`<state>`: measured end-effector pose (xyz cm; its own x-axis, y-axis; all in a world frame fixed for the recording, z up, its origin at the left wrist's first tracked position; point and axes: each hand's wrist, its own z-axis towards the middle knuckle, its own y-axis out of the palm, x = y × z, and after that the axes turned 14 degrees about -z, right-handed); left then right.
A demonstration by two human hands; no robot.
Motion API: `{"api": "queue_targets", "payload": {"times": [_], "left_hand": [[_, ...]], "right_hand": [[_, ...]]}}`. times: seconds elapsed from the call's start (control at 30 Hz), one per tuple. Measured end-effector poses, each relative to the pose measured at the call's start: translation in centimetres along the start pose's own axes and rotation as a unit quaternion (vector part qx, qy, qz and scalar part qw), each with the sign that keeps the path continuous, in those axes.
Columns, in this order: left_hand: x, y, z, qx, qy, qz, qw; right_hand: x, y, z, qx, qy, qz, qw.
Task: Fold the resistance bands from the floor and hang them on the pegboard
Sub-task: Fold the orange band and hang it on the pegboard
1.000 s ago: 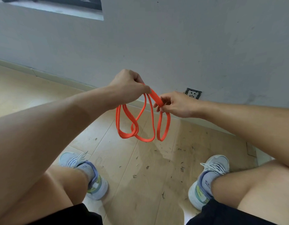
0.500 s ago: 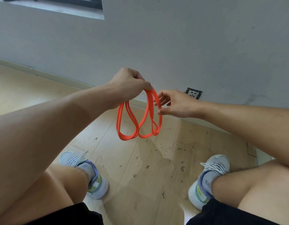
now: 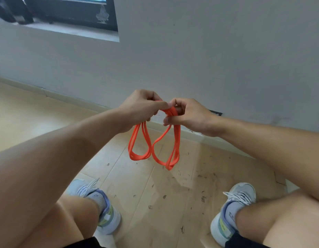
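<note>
Head view: a light wooden plank floor [image 3: 155, 203] is seen from above, with a grey painted wall [image 3: 217, 51] behind it.
Surroundings: a pale skirting board [image 3: 69, 99] runs along the foot of the wall; a dark-framed window opening [image 3: 69, 13] is set at upper left; a dark wall socket [image 3: 216, 113] is partly hidden behind the right wrist.
Floor marks: small dark flecks are scattered over the planks between the feet.
Feet: two light grey laced trainers [image 3: 103, 212] are planted well apart on the floor, below bare knees and black shorts.
Obstruction: both forearms cross the lower part of the frame and cover much of the floor.
Left hand [image 3: 142, 108]: it is curled into a fist around the top of the gathered band, thumb stretched toward the other hand.
Right hand [image 3: 189, 113]: its fingers are hooked through and closed around the same bunched top; the two hands touch.
Orange rubber resistance band [image 3: 155, 149]: it is held in the air in front of the wall, clear of the floor, and its strands hang below the hands in two folded loops side by side.
</note>
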<state>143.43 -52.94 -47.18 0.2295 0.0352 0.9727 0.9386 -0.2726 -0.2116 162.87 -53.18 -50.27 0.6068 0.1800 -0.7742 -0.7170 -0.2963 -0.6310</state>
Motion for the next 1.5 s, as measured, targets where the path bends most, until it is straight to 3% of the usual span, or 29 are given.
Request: {"api": "queue_targets", "payload": {"times": [0.2, 0.37, 0.53, 0.8, 0.93, 1.17, 1.33, 1.5], "left_hand": [[0.6, -1.3, -0.6, -0.042, 0.063, -0.016, 0.997], [2.7, -1.1, -0.7, -0.007, 0.139, -0.036, 0.99], [6.6, -0.3, -0.5, 0.002, 0.211, -0.003, 0.978], [15.5, 1.1, -2.3, -0.003, 0.292, 0.068, 0.954], [21.2, 1.6, -3.6, 0.005, 0.338, 0.091, 0.937], [32.0, 1.9, -3.4, 0.013, 0.398, 0.053, 0.916], [37.1, 1.8, -1.6, 0.015, 0.424, 0.025, 0.905], [41.3, 1.7, 1.1, 0.024, 0.455, -0.021, 0.89]], "right_hand": [[-2.0, -3.3, -0.9, 0.033, -0.016, -0.047, 0.998], [-3.8, -6.6, -1.9, 0.141, -0.028, -0.033, 0.989], [-6.3, -10.0, -3.6, 0.163, -0.023, -0.083, 0.983], [-12.3, -16.4, -8.0, 0.188, -0.025, -0.135, 0.973], [-16.0, -20.4, -10.5, 0.244, -0.06, -0.121, 0.96], [-22.6, -27.8, -12.6, 0.274, -0.102, -0.072, 0.953], [-25.3, -31.7, -11.6, 0.356, -0.118, -0.103, 0.921], [-27.8, -35.5, -9.8, 0.304, -0.084, -0.122, 0.941]]}}
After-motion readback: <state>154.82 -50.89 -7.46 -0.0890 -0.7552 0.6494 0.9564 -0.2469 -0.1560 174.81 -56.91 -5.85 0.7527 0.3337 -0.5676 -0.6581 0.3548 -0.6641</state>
